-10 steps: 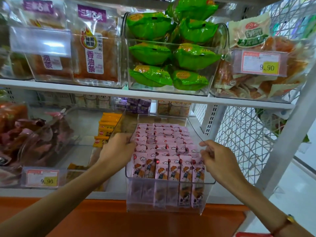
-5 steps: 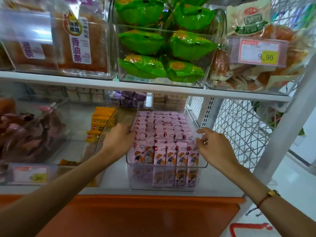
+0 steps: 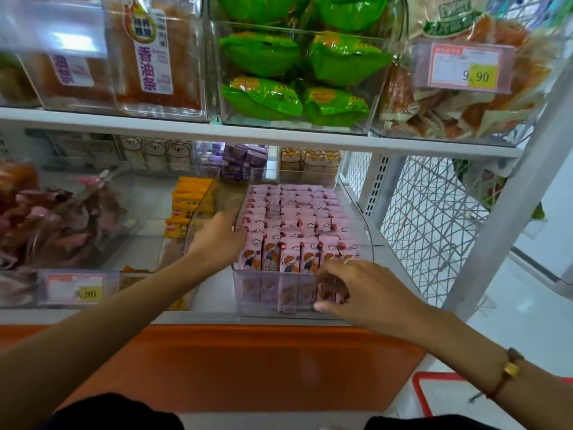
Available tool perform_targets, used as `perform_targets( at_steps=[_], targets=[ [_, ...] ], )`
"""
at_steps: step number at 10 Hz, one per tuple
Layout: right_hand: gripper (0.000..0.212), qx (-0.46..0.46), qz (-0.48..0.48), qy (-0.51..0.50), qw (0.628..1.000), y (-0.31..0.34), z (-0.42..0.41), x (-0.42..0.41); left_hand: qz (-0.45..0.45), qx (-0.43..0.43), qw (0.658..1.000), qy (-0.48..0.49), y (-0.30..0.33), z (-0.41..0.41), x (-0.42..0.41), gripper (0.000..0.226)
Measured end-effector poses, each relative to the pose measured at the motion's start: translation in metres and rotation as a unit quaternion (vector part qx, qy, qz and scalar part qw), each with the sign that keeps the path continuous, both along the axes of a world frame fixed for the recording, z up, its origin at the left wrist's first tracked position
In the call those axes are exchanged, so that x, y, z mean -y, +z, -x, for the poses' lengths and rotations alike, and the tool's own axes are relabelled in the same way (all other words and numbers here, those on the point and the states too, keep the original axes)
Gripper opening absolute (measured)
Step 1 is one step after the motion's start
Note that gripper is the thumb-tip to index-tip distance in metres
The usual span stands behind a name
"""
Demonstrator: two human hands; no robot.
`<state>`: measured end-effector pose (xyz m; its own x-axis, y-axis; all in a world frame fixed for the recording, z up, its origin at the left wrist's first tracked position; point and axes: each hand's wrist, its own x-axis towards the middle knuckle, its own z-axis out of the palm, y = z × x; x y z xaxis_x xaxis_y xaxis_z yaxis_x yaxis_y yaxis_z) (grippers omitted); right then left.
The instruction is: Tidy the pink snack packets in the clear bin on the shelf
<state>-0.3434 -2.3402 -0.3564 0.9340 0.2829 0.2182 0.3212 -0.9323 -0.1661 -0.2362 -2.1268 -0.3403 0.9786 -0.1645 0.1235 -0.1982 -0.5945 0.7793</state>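
A shopper's two hands work at a clear bin [image 3: 257, 294] of pink snack packets [image 3: 290, 225] on the lower shelf [image 3: 214, 293] of a shop rack, beneath a row of tubs holding orange strips, green pouches [image 3: 305, 57] and a 9.90 price tag [image 3: 465, 66]. At left, a neighbouring tub of dark red wrappers [image 3: 62, 218] and a stack of yellow packets [image 3: 189, 203] sit just beside the bin. The left hand [image 3: 218, 240] rests against the bin's left wall near the front packets, fingers reaching forward along the rim; whether they curl over it cannot be told. The packets stand upright in close rows from back to front, nearly all level, so the tidying looks largely done. At the front right corner the right hand [image 3: 356, 290] lies over the bin's edge, fingers bent down behind the clear front wall among the last packets and thumb on the outside; whether it pinches a packet or only the wall is unclear. What seems left is squaring that corner and seating the bin, which stands at the shelf's front lip above the orange ledge [image 3: 235, 364].
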Motion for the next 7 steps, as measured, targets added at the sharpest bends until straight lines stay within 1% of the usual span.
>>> perform_targets(
  at_steps=[1, 2, 3, 5, 6, 7],
  targets=[
    [0.021, 0.027, 0.011, -0.009, 1.0, -0.001, -0.005, 0.0, 0.009, 0.006, 1.0, 0.005, -0.001, -0.004, 0.002, 0.018],
    [0.017, 0.053, 0.007, -0.023, 0.998, 0.002, -0.015, 0.001, 0.015, 0.005, 1.0, 0.012, 0.001, -0.013, 0.007, 0.019],
    [0.014, 0.044, 0.0, -0.026, 0.999, -0.001, -0.023, 0.008, 0.014, 0.004, 1.0, 0.009, -0.004, -0.017, 0.014, 0.023],
    [0.015, 0.046, 0.009, -0.018, 0.999, -0.019, -0.016, 0.008, 0.021, 0.027, 0.999, 0.01, -0.03, -0.011, 0.009, 0.037],
    [0.019, 0.047, 0.006, -0.024, 0.999, -0.024, -0.011, 0.007, 0.008, 0.036, 0.999, 0.002, -0.034, -0.006, 0.01, 0.038],
    [0.029, 0.03, -0.009, -0.026, 0.999, -0.028, -0.005, 0.004, 0.016, 0.024, 1.0, -0.009, -0.031, -0.008, 0.009, 0.04]
  ],
)
